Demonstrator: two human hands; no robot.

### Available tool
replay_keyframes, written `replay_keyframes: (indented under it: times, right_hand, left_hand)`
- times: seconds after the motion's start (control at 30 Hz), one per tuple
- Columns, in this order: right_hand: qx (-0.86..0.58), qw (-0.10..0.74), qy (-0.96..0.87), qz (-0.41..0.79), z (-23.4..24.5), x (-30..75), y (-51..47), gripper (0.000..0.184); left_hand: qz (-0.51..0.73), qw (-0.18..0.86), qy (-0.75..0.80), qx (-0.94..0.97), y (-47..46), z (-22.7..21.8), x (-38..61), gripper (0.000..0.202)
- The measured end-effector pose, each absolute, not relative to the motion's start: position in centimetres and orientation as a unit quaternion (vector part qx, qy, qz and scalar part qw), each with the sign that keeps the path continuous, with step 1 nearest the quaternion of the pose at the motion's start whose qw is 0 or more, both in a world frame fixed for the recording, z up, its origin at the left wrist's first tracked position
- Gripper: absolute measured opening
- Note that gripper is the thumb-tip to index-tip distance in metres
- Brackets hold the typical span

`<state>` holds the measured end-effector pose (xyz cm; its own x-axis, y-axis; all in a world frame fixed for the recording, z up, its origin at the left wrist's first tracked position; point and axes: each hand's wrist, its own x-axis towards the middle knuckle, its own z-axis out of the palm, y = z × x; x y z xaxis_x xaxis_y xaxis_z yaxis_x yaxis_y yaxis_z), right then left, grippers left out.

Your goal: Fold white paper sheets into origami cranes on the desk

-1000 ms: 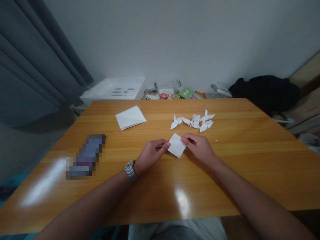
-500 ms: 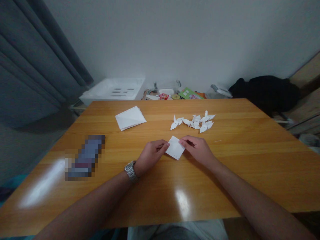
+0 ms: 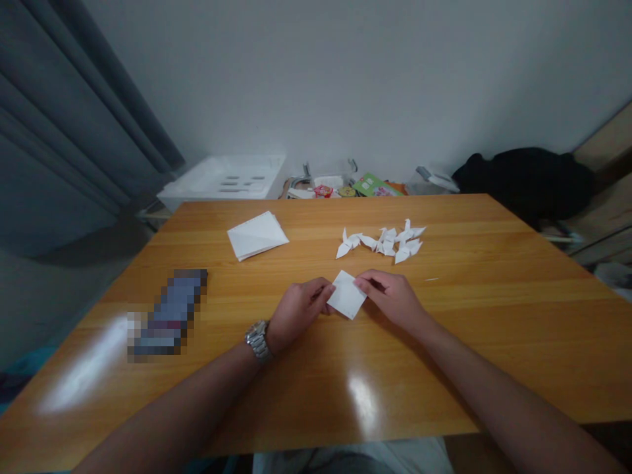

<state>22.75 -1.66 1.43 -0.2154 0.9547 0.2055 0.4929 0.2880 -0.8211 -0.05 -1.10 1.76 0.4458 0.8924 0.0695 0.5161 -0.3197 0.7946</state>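
A small white folded paper square [image 3: 347, 295], turned like a diamond, is held between my two hands above the table. My left hand [image 3: 302, 304], with a metal watch [image 3: 259, 341] at its wrist, pinches the left corner between thumb and fingers. At the upper right edge, the thumb and fingers of my right hand [image 3: 390, 294] grip the same square. Several white origami cranes [image 3: 388, 241] lie clustered just beyond my right hand. Farther off to the left rests a stack of white paper sheets [image 3: 258, 235].
A phone-like device [image 3: 172, 309], blurred by pixels, lies on the left of the wooden table [image 3: 474, 342]. A thin white sliver [image 3: 431, 279] is right of my hands. Behind the table stand a white plastic tray [image 3: 222, 178], a green packet [image 3: 376, 185] and a black cloth heap [image 3: 523, 184].
My left fingers have shifted slightly, with a fingertip now showing under the square's left corner. The right hand keeps its pinch, and the other things lie as before.
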Motion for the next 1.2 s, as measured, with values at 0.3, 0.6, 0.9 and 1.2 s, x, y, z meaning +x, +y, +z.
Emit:
replay_keyframes:
  times: [0.3,0.6,0.9,1.2]
  right_hand:
    - [-0.506,0.367,-0.714,0.315,1.5,22.9,-1.6,0.024]
    - [-0.494,0.379,-0.716,0.317,1.9,22.8,-1.6,0.024]
    - [-0.498,0.379,-0.715,0.311,1.8,23.0,-1.5,0.023]
    - [-0.509,0.383,-0.703,0.316,1.4,22.9,-1.4,0.024]
  left_hand:
    - [0.260,0.366,0.472,0.759,-1.1,2.2,0.0,0.036]
    - [0.272,0.386,0.455,0.755,-1.1,2.6,0.0,0.043]
    - [0.285,0.392,0.443,0.754,-0.9,2.4,0.1,0.039]
    - [0.302,0.407,0.410,0.758,-0.8,1.9,-0.1,0.035]
